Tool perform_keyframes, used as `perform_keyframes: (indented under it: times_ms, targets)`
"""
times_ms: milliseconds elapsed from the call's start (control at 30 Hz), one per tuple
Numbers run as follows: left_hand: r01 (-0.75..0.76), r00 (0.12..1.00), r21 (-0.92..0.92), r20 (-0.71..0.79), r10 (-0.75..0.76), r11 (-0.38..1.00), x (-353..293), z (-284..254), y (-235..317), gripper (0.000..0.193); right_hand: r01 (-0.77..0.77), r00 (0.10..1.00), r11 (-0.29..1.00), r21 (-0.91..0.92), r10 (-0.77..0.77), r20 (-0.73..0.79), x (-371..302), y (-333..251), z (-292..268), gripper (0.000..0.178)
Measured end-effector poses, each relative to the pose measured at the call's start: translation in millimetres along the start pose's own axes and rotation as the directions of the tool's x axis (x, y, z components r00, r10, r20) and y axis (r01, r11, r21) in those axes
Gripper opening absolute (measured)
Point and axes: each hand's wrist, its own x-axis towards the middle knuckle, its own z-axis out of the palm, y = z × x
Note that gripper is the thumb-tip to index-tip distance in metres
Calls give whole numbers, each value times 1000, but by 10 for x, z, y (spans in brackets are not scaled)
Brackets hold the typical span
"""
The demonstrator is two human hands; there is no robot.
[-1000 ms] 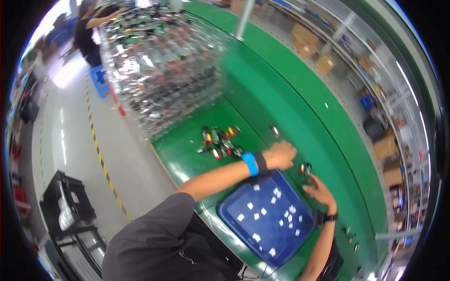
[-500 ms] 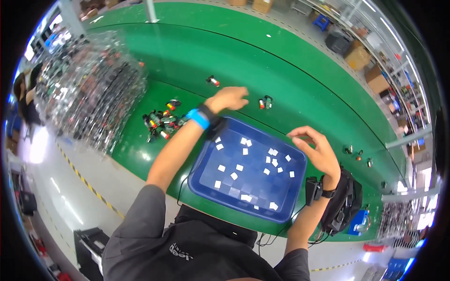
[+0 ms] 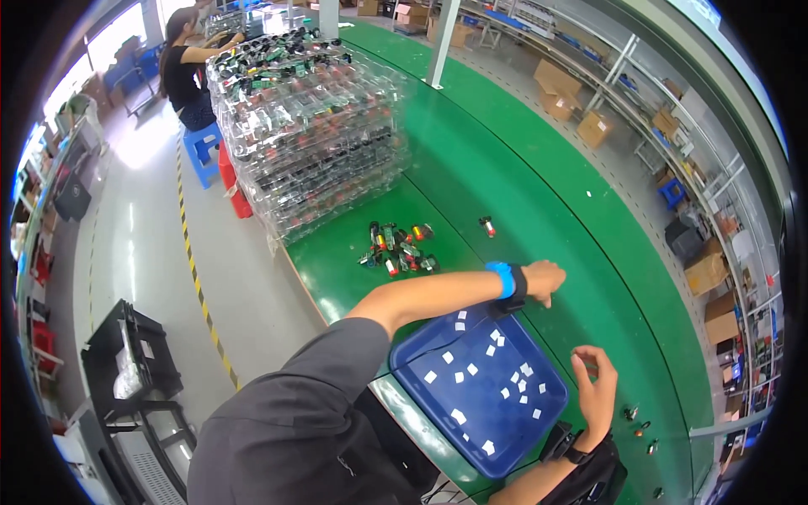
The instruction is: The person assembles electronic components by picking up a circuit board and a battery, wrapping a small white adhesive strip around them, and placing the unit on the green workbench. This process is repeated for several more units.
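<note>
My left hand (image 3: 545,280) reaches over the far edge of the blue tray (image 3: 406,364), above the green table, its fingers curled and pointing down. Whatever is under or between those fingers is hidden. To its left on the table lies one small part with a red and white cylinder (image 3: 489,226). My right hand (image 3: 596,391) hovers by the tray's right edge, thumb and fingers curved but apart, holding nothing. Several small white square pieces (image 3: 458,416) are scattered in the tray. A pile of small green circuit boards with red and yellow cylinders (image 3: 400,248) lies beyond my left forearm.
A tall stack of clear plastic trays (image 3: 320,143) filled with parts stands at the far left of the table. Beside it a co-worker (image 3: 189,67) sits. A few small parts (image 3: 640,427) lie right of my right hand. A black bag (image 3: 602,480) sits under my right forearm.
The view has swung left, bringing the stack and the co-worker further in. My left hand now covers the area where a pair of small parts lay. My right hand stays by the tray, open.
</note>
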Motion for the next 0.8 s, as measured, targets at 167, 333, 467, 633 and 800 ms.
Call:
perform_keyframes:
  times_ms: [167,333,467,633,800]
  targets:
    - [-324,943,-497,-239,233,805,-733,-424,569,41,-12,984,1000,-1,12,-177,20,-136,137,16]
    - [-428,901,-539,-315,298,725,-1143,-697,785,30,15,990,1000,-15,-16,-142,83,-236,306,11]
    - [-478,871,-510,-382,309,715,-1234,-856,920,22,58,980,998,-34,-63,-186,31,-271,345,8]
    - [-508,846,-556,-466,259,658,-1283,-790,989,23,215,946,945,-247,-264,-186,86,-264,349,5]
    - [-458,585,74,-725,363,886,-1328,-831,1076,19,220,899,920,-324,-320,-298,75,-234,262,3]
